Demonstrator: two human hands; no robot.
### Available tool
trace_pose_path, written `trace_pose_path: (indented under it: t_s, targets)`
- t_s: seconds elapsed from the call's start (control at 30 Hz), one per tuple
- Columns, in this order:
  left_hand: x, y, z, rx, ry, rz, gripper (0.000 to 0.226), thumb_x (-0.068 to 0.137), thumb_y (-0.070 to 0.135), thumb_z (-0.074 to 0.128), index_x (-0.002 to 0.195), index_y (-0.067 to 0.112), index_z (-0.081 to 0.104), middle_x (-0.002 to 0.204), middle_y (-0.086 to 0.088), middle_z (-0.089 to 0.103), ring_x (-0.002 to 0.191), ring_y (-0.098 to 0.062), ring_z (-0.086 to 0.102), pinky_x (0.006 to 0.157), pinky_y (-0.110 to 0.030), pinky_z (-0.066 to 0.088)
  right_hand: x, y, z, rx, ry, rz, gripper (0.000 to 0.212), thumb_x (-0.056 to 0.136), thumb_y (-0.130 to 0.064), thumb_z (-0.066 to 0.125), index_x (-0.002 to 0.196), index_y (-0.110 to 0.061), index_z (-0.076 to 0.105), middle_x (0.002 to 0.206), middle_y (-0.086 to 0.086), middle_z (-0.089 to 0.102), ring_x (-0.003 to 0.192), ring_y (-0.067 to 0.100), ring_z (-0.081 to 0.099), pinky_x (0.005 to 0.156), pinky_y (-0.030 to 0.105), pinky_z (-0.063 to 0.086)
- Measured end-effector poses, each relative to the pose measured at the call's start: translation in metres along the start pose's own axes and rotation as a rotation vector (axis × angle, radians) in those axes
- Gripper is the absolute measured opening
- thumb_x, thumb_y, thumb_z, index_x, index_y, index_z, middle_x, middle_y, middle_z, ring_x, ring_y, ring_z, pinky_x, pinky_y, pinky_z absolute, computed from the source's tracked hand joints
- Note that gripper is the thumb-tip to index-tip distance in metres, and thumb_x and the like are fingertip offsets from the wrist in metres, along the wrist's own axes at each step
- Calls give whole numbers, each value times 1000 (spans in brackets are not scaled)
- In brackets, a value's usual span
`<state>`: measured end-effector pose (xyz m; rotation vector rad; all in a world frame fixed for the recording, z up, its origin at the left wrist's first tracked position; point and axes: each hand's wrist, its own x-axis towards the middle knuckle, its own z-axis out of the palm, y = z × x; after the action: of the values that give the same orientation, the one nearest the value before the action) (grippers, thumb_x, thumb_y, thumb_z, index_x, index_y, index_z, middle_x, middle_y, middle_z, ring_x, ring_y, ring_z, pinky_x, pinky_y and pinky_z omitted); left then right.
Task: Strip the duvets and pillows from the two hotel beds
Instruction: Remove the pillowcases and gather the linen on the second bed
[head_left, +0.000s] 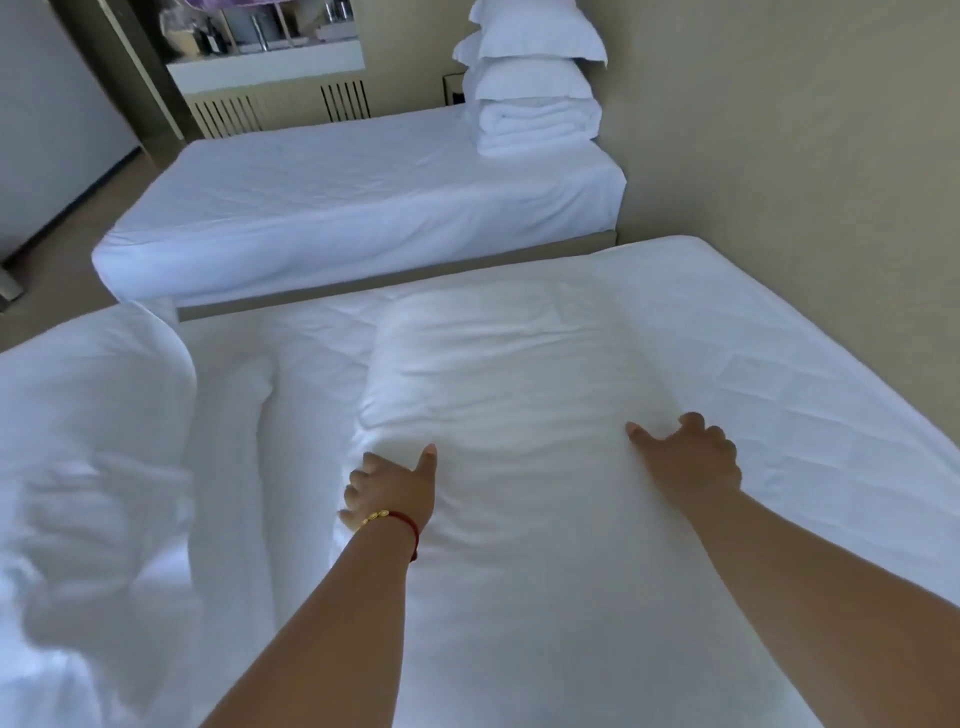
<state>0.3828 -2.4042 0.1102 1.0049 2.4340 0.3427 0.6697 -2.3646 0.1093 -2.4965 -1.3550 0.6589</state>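
With fingers curled over its two long edges, the left hand (395, 488) and right hand (685, 457) grip the pillow (498, 374) lying between them on the near bed (779, 332). Judged next: lift it clear toward the stacked pillows (530, 57) beyond.

— What are the arms doing?
— Both are reaching forward, bare. The left hand (397, 491), a red-and-gold bracelet (392, 519) on its wrist, is curling its fingers, thumb pointing ahead.
— And the other?
— The right hand (691, 457) is mirroring it, fingers curled, thumb stretching inward.
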Motion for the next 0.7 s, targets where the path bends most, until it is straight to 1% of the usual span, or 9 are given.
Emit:
trace_pose_path:
  t_s: [0.1,0.2,0.27,0.37,0.43,0.47,0.57,0.63,0.7]
  targets:
    - [11,-6,7,11,1,-84,95,82,76,35,145,6,23,142,-16,41,133,-32,36,108,-47,27,21,6,9,64,-126,85,93,74,-79,46,143,-20,29,136,15,41,128,36,38,103,49,36]
    - [30,-18,14,1,-27,-171,105,77,82,33,149,7,16,144,-16,38,135,-33,33,111,-47,21,37,0,20,119,-166,129,105,68,-85,46,147,-20,22,140,16,39,131,37,36,105,50,32]
    - [47,-27,22,-40,-62,-219,112,70,88,31,147,8,18,141,-17,41,130,-36,38,111,-47,24,47,-4,27,169,-180,171,112,64,-87,49,146,-16,22,141,16,40,132,36,36,108,50,31]
    - [76,-41,39,-177,-125,-290,134,44,100,32,144,11,20,134,-18,47,121,-39,47,106,-51,35,63,-7,36,245,-207,225,122,57,-89,53,146,-13,20,142,14,40,132,35,37,109,49,31]
    - [89,-46,48,-258,-173,-320,141,35,100,39,142,11,21,132,-17,48,120,-39,48,105,-52,37,70,-4,46,244,-205,242,123,56,-89,52,146,-11,22,143,13,40,133,34,37,109,47,31]
    - [94,-47,51,-293,-196,-329,138,37,99,44,141,10,23,132,-17,48,119,-39,49,104,-52,37,72,-3,52,225,-189,246,122,57,-89,51,145,-10,23,144,13,39,133,34,36,109,46,31]
    - [105,-51,58,-409,-235,-341,123,55,85,62,143,7,23,135,-15,47,118,-35,50,100,-46,41,74,-3,68,133,-111,236,119,60,-90,46,142,-7,26,142,14,37,133,33,33,108,47,29]
    - [110,-55,60,-468,-253,-338,118,59,79,66,145,7,27,137,-12,47,116,-33,51,96,-42,42,74,-2,76,87,-74,210,116,62,-90,43,140,-5,26,140,14,38,132,33,34,107,46,29]
    - [109,-53,57,-489,-247,-301,105,65,73,67,141,7,38,132,-10,52,108,-30,53,91,-39,42,75,0,82,96,-75,188,109,65,-89,43,135,-6,29,136,13,44,127,34,40,104,46,32]
